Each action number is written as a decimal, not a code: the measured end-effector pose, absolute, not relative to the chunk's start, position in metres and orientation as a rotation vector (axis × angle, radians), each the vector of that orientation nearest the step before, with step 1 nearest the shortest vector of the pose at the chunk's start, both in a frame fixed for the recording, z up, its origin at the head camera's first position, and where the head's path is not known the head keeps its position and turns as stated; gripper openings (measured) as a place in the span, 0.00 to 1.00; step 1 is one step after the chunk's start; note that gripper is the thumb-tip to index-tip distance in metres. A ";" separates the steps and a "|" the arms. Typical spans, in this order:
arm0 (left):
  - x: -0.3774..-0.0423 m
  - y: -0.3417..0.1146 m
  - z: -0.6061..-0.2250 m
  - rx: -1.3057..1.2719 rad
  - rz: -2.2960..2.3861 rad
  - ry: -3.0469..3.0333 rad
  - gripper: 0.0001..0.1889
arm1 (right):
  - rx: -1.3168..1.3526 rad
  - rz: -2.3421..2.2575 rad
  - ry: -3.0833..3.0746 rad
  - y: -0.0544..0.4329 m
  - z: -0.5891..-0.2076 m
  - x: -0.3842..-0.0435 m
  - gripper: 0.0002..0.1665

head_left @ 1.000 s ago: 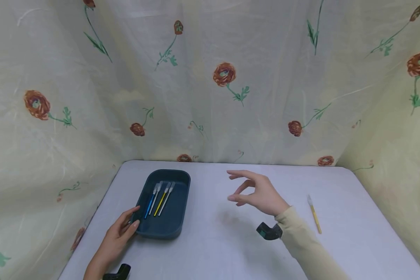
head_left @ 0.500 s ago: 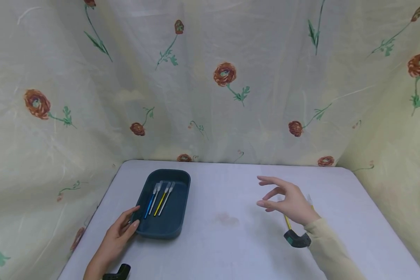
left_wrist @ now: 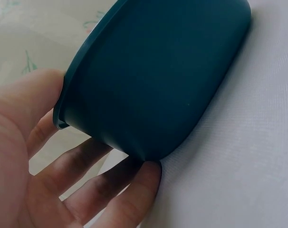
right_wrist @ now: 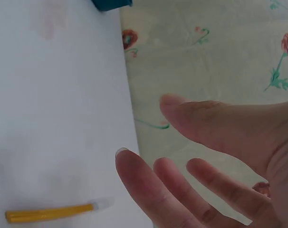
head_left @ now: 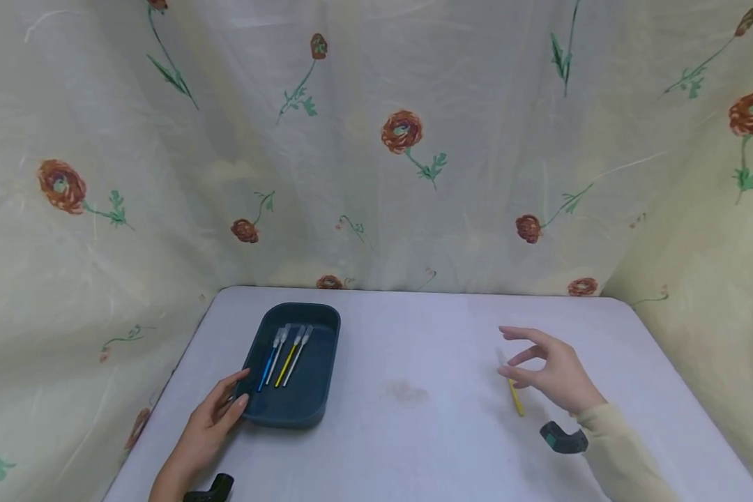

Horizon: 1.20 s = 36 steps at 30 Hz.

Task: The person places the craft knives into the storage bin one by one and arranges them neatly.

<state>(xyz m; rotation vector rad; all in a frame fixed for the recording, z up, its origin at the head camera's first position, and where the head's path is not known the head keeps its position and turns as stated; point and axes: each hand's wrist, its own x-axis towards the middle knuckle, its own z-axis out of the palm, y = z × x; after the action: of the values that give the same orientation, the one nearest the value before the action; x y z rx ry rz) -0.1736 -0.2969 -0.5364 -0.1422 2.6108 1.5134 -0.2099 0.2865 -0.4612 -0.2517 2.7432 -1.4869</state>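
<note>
My left hand grips the near left corner of a dark teal tray. In the left wrist view the thumb lies at the tray's rim and the fingers press the side wall from below. Several slim paintbrushes with see-through tips lie side by side in the tray, among them a blue paintbrush and a yellow paintbrush. On the right, my right hand hovers with thumb and fingers apart, holding nothing. Just beneath its fingertips, another yellow paintbrush lies on the table, partly covered by the hand in the head view.
A white-covered table carries everything, with a faint pinkish smudge near its middle. A flower-printed curtain hangs behind the table and along both sides.
My right hand has moved right and slightly nearer, away from mid-table. One yellow paintbrush has come into sight from behind it; another, seen earlier further right, is now hidden. The left hand stays put.
</note>
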 end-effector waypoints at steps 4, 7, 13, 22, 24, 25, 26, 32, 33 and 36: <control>-0.173 -0.297 -0.535 -0.138 1.512 2.610 0.30 | -0.236 -1.498 2.745 0.291 -0.468 -0.210 0.45; -0.173 -0.297 -0.535 -0.131 1.511 2.609 0.30 | -0.214 -1.492 2.745 0.295 -0.474 -0.213 0.44; -0.173 -0.297 -0.536 -0.123 1.500 2.626 0.30 | -0.159 -1.505 2.703 0.302 -0.488 -0.219 0.43; -0.173 -0.297 -0.536 -0.136 1.498 2.626 0.30 | -0.116 -1.473 2.703 0.307 -0.505 -0.227 0.45; -0.173 -0.297 -0.536 -0.139 1.500 2.624 0.31 | -0.114 -1.464 2.708 0.307 -0.508 -0.228 0.45; -0.173 -0.297 -0.536 -0.139 1.501 2.624 0.31 | -0.114 -1.461 2.712 0.308 -0.509 -0.229 0.45; -0.173 -0.297 -0.536 -0.139 1.501 2.624 0.31 | -0.115 -1.457 2.717 0.308 -0.511 -0.229 0.44; -0.173 -0.297 -0.536 -0.133 1.512 2.621 0.31 | -0.113 -1.397 2.738 0.310 -0.518 -0.233 0.43; -0.173 -0.297 -0.536 -0.133 1.512 2.621 0.31 | -0.114 -1.387 2.737 0.311 -0.520 -0.234 0.44; -0.173 -0.297 -0.536 -0.137 1.511 2.623 0.31 | -0.109 -1.363 2.736 0.312 -0.524 -0.235 0.44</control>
<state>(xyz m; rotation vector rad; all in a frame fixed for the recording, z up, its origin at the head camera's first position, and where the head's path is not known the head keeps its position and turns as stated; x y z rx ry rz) -0.1727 -0.2970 -0.5358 -0.1365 2.6230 1.5109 -0.2353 0.3122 -0.5238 -0.1090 2.7363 -1.3635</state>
